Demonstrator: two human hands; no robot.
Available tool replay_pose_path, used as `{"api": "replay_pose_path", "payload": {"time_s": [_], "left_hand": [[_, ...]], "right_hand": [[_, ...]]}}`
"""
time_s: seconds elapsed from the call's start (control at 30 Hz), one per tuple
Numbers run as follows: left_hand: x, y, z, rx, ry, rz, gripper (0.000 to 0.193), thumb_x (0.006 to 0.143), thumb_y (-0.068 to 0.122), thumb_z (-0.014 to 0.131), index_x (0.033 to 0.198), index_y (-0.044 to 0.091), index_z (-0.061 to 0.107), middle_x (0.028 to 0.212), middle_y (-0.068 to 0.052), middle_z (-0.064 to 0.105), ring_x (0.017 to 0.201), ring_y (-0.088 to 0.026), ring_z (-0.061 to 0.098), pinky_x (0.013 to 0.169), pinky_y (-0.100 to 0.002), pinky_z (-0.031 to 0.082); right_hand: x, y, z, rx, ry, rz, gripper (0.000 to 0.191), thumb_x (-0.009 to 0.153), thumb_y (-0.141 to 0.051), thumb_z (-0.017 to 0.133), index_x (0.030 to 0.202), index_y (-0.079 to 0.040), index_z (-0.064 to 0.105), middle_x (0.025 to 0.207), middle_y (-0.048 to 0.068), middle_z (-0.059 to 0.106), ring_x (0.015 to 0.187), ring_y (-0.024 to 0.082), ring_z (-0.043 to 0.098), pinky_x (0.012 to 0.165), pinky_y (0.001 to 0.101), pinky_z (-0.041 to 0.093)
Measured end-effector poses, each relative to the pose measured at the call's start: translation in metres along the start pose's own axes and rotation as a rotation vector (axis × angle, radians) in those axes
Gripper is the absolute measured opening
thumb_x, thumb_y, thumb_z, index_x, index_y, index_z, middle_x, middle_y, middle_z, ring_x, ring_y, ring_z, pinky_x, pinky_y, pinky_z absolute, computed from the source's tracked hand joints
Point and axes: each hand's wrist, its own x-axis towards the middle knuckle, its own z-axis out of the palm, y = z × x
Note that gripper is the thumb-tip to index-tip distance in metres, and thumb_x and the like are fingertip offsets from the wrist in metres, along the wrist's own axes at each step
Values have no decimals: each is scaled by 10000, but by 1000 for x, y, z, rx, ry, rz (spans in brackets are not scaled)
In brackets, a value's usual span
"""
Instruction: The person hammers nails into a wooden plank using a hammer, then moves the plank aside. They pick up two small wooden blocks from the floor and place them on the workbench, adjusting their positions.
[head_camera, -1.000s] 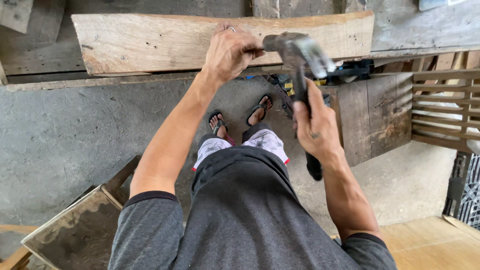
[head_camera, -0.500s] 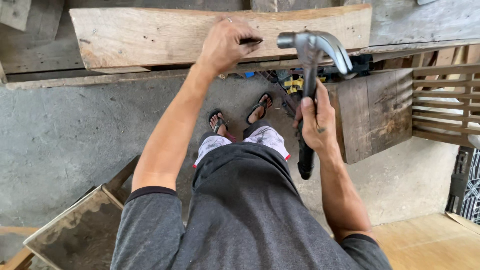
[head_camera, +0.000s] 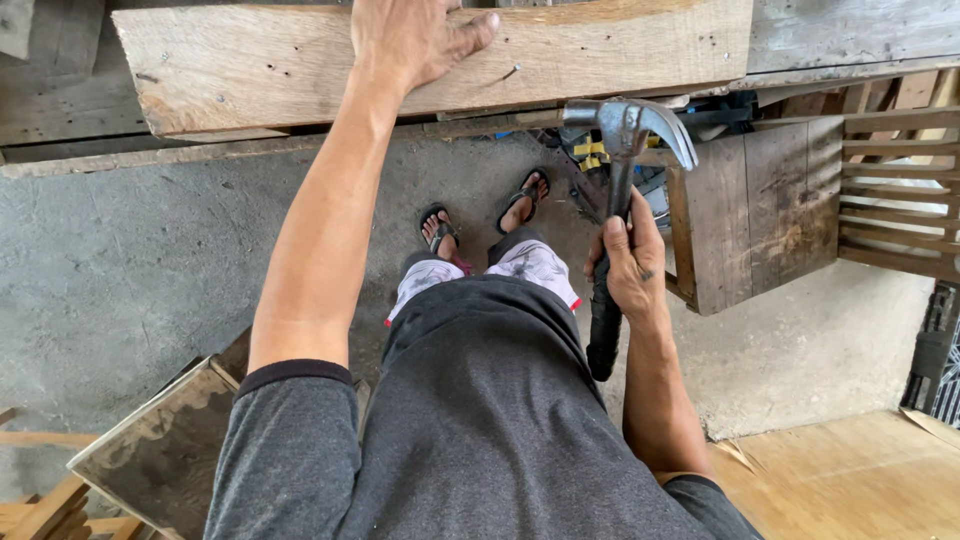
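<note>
Head camera looks straight down past a grey shirt to sandalled feet on a concrete floor. At about twelve o'clock the left hand (head_camera: 415, 40) lies flat on a pale wooden plank (head_camera: 250, 60), fingers spread loosely and pressing down, gripping nothing. Just to the hand's three o'clock a nail (head_camera: 510, 72) shows on the plank's face, leaning over and not flush, so as far as I can judge it is started but not driven home. A few dark specks further along the board may be other nail heads; they are too small to be sure.

The right hand (head_camera: 630, 265), at about three o'clock from the middle of the view, is wrapped tight round the dark grip of a claw hammer (head_camera: 620, 150). Its steel head hangs in the air just below the plank's near edge, at roughly five o'clock from the nail and clear of it, with the claw curving off to the right. So the board is held steady and the nail placed, and the striking looks to be what is left.

Beyond the hammer, at two to three o'clock, stands a weathered wooden crate (head_camera: 760, 210) with slatted timber beside it. Another dark board (head_camera: 160, 450) leans at eight o'clock.
</note>
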Motion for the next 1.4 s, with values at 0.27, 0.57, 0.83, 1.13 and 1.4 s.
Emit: {"api": "replay_pose_path", "payload": {"time_s": [0.27, 0.57, 0.83, 1.13, 1.4], "left_hand": [[-2, 11, -6, -35, -92, -140, 620, 931, 739, 623, 897, 149, 811, 642, -65, 697, 608, -241, 673, 518, -416, 544], [7, 4, -6, -94, -190, -110, 653, 921, 728, 655, 769, 109, 796, 651, -95, 689, 683, -275, 681, 635, -463, 561], [8, 6, -17, -145, -268, -82, 569, 953, 642, 690, 815, 98, 782, 685, -125, 708, 679, -301, 688, 664, -483, 555], [-6, 10, -14, -170, -153, -51, 491, 956, 589, 697, 957, 112, 813, 776, -101, 750, 754, -299, 714, 685, -494, 555], [-11, 14, -13, -106, -146, -59, 459, 995, 546, 662, 956, 114, 811, 780, -94, 752, 742, -270, 713, 668, -486, 566]], "right_hand": [[11, -35, 11, -198, -83, -220, 492, 1139, -232, 489, 1560, -1, 379, 760, 20, 584, 623, 102, 590, 569, 271, 535], [16, -68, 12, -293, -175, -367, 548, 1135, -293, 536, 1557, 26, 392, 818, 32, 615, 680, 107, 606, 616, 274, 534], [18, -58, 10, -218, -133, -186, 557, 1116, -292, 550, 1555, 16, 399, 830, 40, 615, 669, 104, 592, 598, 266, 522], [21, -32, 10, -68, -143, -118, 564, 1117, -288, 563, 1566, 7, 392, 798, 28, 584, 663, 100, 571, 606, 266, 516], [22, -29, 9, -178, -156, -93, 523, 1113, -243, 541, 1548, 15, 405, 761, 38, 610, 636, 110, 587, 591, 271, 493]]}}
